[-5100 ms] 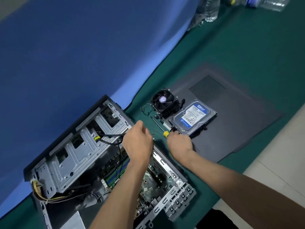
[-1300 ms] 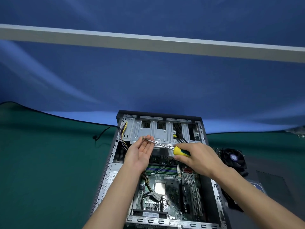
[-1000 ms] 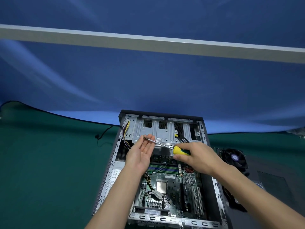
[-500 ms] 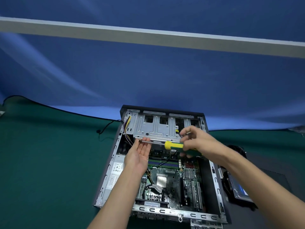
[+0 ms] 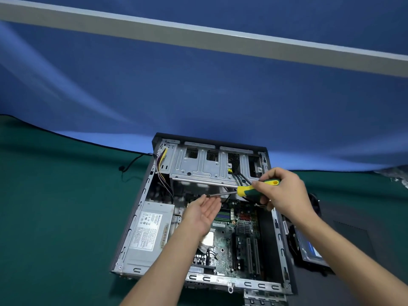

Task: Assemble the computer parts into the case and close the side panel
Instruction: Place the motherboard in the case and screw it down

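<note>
While lying open, case, grey metal, motherboard exposed.

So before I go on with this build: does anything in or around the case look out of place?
Nothing looks damaged. The hard drive lies outside the case, not yet fitted, and loose cables hang inside.

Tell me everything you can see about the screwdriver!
The screwdriver has a chunky yellow and dark green handle, which looks like plastic, and a thin silvery metal shaft. It is held almost level above the open computer case, handle to the right. The right hand grips the handle with curled fingers. The shaft's tip lies at the fingertips of the left hand, which is open, palm up. The tip's shape is too small to tell.
</note>
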Available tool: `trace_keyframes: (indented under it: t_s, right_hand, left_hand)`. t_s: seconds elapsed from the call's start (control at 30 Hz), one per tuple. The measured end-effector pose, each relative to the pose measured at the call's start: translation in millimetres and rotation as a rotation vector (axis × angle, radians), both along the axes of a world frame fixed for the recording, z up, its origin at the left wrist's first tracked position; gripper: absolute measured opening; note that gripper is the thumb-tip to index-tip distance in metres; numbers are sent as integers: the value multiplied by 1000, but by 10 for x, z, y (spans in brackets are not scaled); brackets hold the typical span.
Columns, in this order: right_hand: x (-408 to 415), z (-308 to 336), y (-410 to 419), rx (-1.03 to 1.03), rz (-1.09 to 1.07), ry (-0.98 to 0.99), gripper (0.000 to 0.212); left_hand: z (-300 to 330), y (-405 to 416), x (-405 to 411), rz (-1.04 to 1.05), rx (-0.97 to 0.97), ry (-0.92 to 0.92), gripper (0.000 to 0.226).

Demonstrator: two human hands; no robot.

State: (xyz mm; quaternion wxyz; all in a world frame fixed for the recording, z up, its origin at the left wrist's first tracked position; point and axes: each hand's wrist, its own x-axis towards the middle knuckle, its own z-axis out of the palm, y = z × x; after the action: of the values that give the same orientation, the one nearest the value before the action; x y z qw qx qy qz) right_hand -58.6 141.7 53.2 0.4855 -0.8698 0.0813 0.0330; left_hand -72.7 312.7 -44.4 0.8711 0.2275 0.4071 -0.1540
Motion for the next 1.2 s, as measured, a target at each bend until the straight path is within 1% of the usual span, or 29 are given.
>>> trace_keyframes:
  t_s: [0.1, 0.2, 0.3, 0.33, 0.4, 0.47, 0.53, 0.6, 0.67, 0.73, 0.83, 1.2]
  right_hand:
    - [-46, -56, -60, -29, -45, 5, 16]
    - [-51, -106, -145, -90, -93, 11, 17]
    - [-15, -142, -236, -177, -110, 37, 17]
    - [0, -153, -260, -214, -103, 49, 16]
    - [23, -178, -295, -282, -82, 70, 16]
    - [38, -213, -304, -367, -55, 87, 16]
    - [55, -255, -289, -434, -32, 103, 15]
    - [87, -309, -274, -461, -23, 118, 15]
    - [121, -365, -259, -478, -17, 136, 15]
    - [147, -415, -235, -492, -4, 153, 17]
    - [180, -472, -197, -499, 1, 171, 17]
    - [244, -523, -154, -480, -21, 179, 16]
  left_hand:
    - [-80, -44, 4, -127, -1, -20, 23]
    - [-139, -93, 17, -399, 65, -68, 39]
    - [-183, -85, 27, -645, 310, -117, 36]
    - [-205, -71, 29, -692, 411, -129, 33]
    - [-259, -41, 32, -722, 573, -133, 28]
    - [-326, -2, 16, -704, 671, -123, 21]
    - [-412, 41, -21, -716, 716, -108, 18]
    - [-509, 56, -55, -825, 822, -108, 14]
    - [-594, 41, -82, -981, 987, -170, 13]
    - [-636, 8, -89, -1047, 1072, -235, 15]
    - [-676, -8, -74, -1043, 1110, -241, 17]
    - [-691, 25, -57, -996, 1041, -215, 19]
